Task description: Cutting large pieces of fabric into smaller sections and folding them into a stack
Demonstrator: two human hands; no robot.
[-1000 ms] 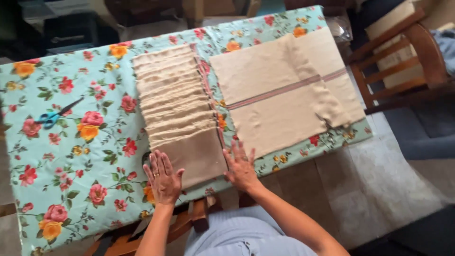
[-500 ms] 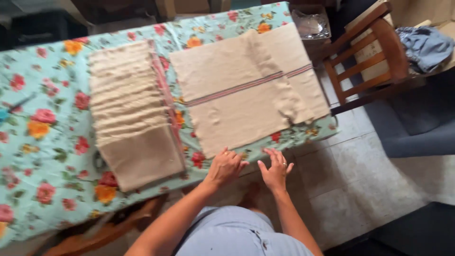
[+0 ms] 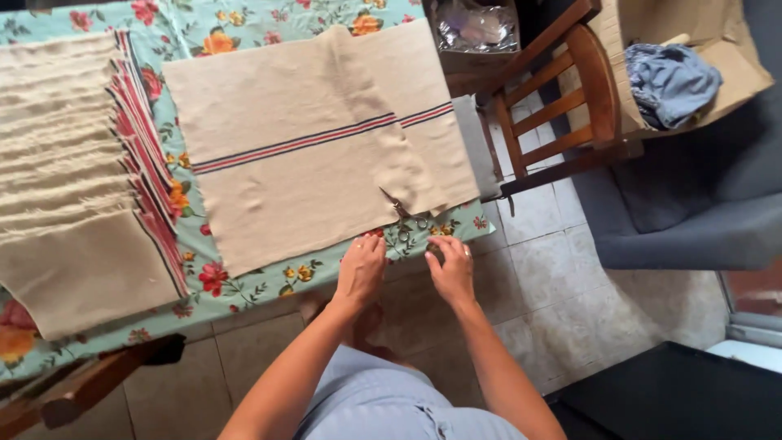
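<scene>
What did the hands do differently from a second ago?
Both hands slid right along the near table edge. A second ago they lay flat by the stack of folded cloths; now the left hand and right hand reach at the small scissors below the striped cloth. Whether either grips them is unclear. Both cloths lie as before.

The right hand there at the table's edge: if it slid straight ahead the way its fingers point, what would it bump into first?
Probably the small scissors, lying just beyond the right hand on the floral tablecloth; after them, the striped beige cloth.
</scene>
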